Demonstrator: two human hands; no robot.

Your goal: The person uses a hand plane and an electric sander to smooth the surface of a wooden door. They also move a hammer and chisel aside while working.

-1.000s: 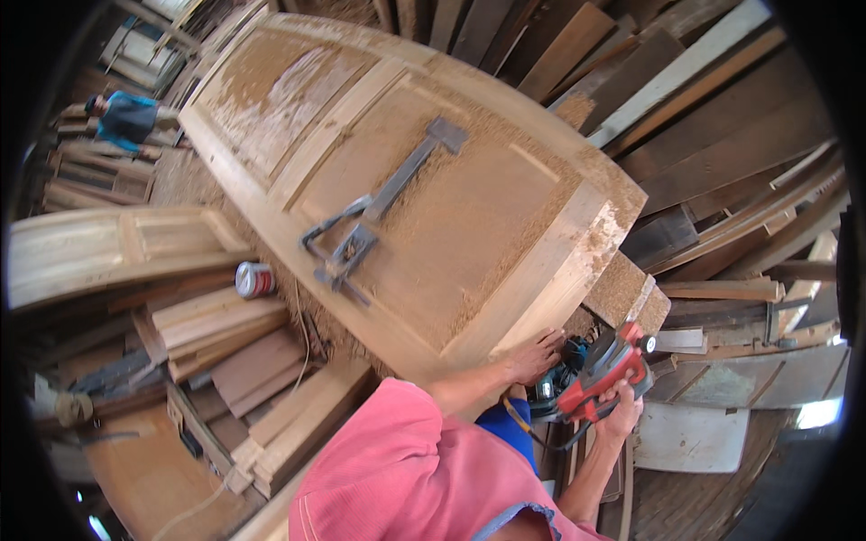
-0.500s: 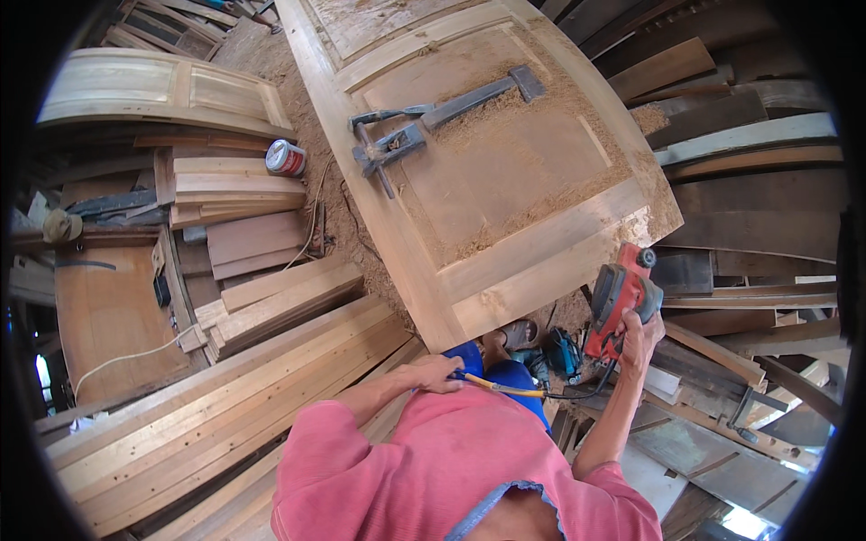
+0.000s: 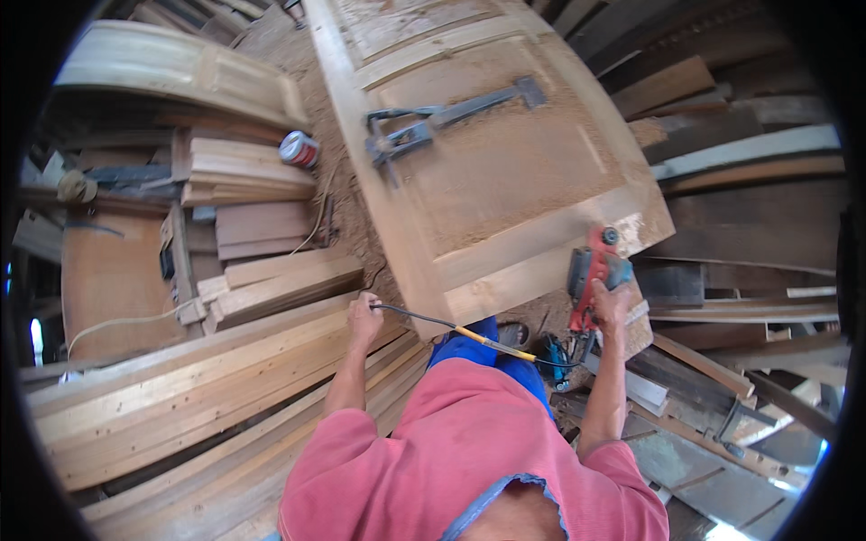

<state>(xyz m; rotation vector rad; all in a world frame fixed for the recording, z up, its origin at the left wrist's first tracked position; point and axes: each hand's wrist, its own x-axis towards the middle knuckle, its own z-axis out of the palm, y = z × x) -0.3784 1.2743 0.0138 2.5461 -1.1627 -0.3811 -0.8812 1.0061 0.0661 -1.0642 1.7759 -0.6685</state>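
My right hand (image 3: 613, 307) grips a red electric planer (image 3: 590, 281), raised beside the near right corner of a panelled wooden door (image 3: 496, 203). From the planer a black power cord (image 3: 419, 316) with a yellow-wrapped stretch (image 3: 478, 337) runs across in front of my body. My left hand (image 3: 363, 317) is closed on this cord, out to the left above a stack of long boards. On the door lies a grey metal clamp (image 3: 478, 106), with wood shavings scattered around it. Motion blurs the planer somewhat.
Long light boards (image 3: 207, 388) lie stacked at the left, with shorter timber pieces (image 3: 253, 169) beyond. A small paint can (image 3: 299, 150) stands on them. Another panelled door (image 3: 180, 68) is at the far left. Dark planks (image 3: 749, 212) crowd the right side. A teal power tool (image 3: 556, 356) sits near my feet.
My left hand has swung out to the left and slightly up, drawing the cord with it. The planer has shifted left and slightly up in my right hand.
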